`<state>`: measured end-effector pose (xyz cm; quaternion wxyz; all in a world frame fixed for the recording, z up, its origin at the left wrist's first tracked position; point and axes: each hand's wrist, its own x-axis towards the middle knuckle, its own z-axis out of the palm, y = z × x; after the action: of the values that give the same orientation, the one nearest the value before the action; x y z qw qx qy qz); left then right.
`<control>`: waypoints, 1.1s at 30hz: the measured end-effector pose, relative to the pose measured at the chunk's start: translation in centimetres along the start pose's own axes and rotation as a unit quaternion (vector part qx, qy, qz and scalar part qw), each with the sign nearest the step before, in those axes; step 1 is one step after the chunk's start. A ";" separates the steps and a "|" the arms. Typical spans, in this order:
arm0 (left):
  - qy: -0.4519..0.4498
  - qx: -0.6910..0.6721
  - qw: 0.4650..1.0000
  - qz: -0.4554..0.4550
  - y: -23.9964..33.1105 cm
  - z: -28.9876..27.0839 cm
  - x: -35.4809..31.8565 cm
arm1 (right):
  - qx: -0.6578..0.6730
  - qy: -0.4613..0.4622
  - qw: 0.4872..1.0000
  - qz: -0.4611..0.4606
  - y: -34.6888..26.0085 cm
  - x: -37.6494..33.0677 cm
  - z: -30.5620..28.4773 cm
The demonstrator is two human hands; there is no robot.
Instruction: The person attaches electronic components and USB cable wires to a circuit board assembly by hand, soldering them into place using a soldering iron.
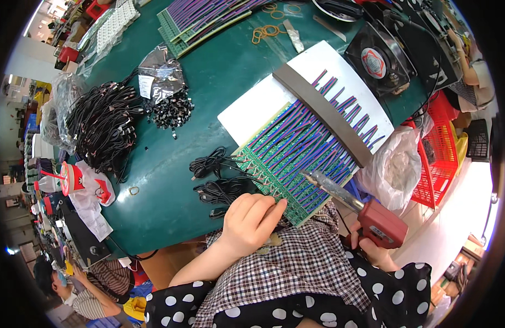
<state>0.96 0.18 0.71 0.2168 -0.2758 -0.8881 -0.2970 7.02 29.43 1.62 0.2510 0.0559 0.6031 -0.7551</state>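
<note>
My left hand [250, 221] is closed with its fingertips together at the near edge of a green circuit board [299, 210]. What its fingers pinch is hidden. In my right hand [370, 249] is a reddish-brown soldering gun [381, 224], its metal tip hovering over the board. Rows of blue and purple wires [296, 136] run across the board, and a dark bar [323, 112] lies over them. White sheet [244, 120] material sits underneath. Coiled black cables [225, 191] rest left of the board, some with ends reaching its edge.
A pile of black cables [105, 117] and a bag of small black connectors [162, 76] occupy the green table's [165, 180] left. More wired boards [203, 22] and rubber bands [266, 33] lie farther back. A fan [373, 63], plastic bag [395, 164] and red crate [441, 153] stand right.
</note>
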 end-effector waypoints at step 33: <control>-0.018 0.046 0.998 -0.031 0.0 0.2 -0.4 | -0.128 -0.022 0.992 0.009 -2.1 1.0 0.1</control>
<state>1.21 0.16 0.37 0.2038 -0.2432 -0.9127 -0.2576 5.23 29.31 3.09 0.2758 0.0119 0.6886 -0.6706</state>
